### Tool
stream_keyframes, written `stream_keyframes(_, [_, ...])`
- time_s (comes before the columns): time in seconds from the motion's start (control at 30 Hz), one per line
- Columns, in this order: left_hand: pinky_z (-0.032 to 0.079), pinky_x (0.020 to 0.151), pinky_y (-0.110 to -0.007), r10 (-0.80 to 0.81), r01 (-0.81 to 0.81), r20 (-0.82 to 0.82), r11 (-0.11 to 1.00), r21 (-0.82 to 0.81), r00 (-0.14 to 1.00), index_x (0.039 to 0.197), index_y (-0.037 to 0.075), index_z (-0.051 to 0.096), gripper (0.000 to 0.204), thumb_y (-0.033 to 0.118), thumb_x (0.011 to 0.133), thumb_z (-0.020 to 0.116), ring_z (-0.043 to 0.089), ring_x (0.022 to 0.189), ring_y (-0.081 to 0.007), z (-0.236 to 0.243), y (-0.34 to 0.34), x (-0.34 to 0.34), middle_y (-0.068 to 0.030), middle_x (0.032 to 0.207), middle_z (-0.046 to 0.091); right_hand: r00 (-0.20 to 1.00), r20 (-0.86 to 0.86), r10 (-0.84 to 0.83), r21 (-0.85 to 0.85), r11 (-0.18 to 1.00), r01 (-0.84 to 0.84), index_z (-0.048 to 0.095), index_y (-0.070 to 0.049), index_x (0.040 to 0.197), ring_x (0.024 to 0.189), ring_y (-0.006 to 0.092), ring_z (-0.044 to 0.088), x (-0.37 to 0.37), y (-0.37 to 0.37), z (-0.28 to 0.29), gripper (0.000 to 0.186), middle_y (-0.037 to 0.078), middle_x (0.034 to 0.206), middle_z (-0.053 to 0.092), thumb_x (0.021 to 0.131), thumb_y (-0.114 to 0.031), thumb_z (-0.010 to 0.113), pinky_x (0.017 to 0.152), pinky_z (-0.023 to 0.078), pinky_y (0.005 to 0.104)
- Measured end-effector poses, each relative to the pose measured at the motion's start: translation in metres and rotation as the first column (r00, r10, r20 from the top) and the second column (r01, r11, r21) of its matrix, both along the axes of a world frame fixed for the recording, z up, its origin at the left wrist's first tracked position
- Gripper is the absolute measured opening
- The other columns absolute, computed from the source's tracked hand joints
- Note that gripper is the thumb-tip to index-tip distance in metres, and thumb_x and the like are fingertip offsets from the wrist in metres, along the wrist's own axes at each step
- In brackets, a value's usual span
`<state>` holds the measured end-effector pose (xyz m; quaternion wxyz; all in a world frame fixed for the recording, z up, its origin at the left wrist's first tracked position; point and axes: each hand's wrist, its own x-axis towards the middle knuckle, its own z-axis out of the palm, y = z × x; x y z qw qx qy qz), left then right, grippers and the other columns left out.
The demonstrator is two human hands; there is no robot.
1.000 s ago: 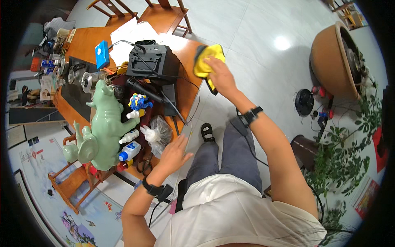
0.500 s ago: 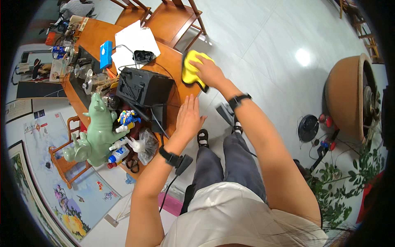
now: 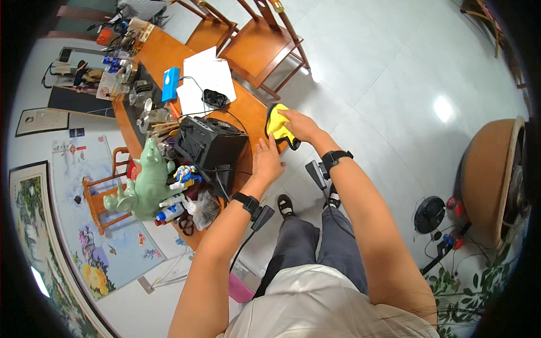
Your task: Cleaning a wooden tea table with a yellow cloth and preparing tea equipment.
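Yellow cloth with a black border (image 3: 277, 123) lies at the edge of the orange-brown wooden table (image 3: 251, 107), on the side facing the pale tiled floor (image 3: 372, 118). The right hand (image 3: 301, 126) holds the cloth from above, fingers bent over its yellow face. The left hand (image 3: 267, 163) is flat, palm down, with fingers extended and slightly spread; its grip is empty. One left fingertip overlaps the cloth's lower edge in view; contact cannot be confirmed. A black box-shaped device (image 3: 213, 141) stands on the table, just left of the left hand. Beyond the device lie white flat sheets (image 3: 205, 81), with a blue rectangular box (image 3: 171, 84) beside them. A glossy pale-green animal figurine (image 3: 149, 183) and a knotted translucent plastic bag (image 3: 206, 211) are positioned on the nearer side of the device.
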<state>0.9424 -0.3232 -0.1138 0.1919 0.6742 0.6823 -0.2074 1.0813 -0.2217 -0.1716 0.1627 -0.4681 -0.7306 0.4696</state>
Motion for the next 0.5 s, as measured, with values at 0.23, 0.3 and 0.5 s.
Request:
stream_keyframes(0.23, [0.033,0.108,-0.046,0.038,-0.035,0.034,0.996,-0.079,0.999,0.149,-0.001,0.010,0.110,0.038,0.073,0.078,0.024,0.138,-0.0468,0.011,-0.004,-0.020,-0.0348,0.150,0.014,0.992,0.113,-0.051,0.259,0.966,0.020,0.044,-0.017,0.138,0.109,0.0330,0.056,0.005,-0.052,0.005,0.058,0.015,0.132,0.051,0.083,-0.013,0.061,0.089,0.050,0.0417])
stream_keyframes(0.3, [0.036,0.106,-0.047,-0.023,0.027,0.073,0.998,-0.062,0.997,0.148,-0.003,0.012,0.110,0.041,0.072,0.078,0.025,0.136,-0.0498,0.014,-0.004,-0.021,-0.0375,0.147,0.017,0.991,0.124,-0.051,0.304,0.952,0.011,0.045,-0.017,0.137,0.107,0.0326,0.057,0.011,-0.057,0.005,0.057,0.014,0.132,0.052,0.083,-0.012,0.062,0.088,0.050,0.0413])
stream_keyframes(0.5, [0.036,0.106,-0.047,0.028,-0.015,0.124,0.994,-0.108,0.992,0.149,0.000,0.010,0.115,0.047,0.069,0.078,0.022,0.137,-0.0501,0.017,0.002,-0.021,-0.0379,0.147,0.015,0.981,0.193,0.022,0.277,0.958,-0.076,0.046,-0.016,0.136,0.107,0.0331,0.057,-0.010,-0.016,0.004,0.055,0.013,0.129,0.054,0.083,-0.011,0.061,0.087,0.050,0.0424])
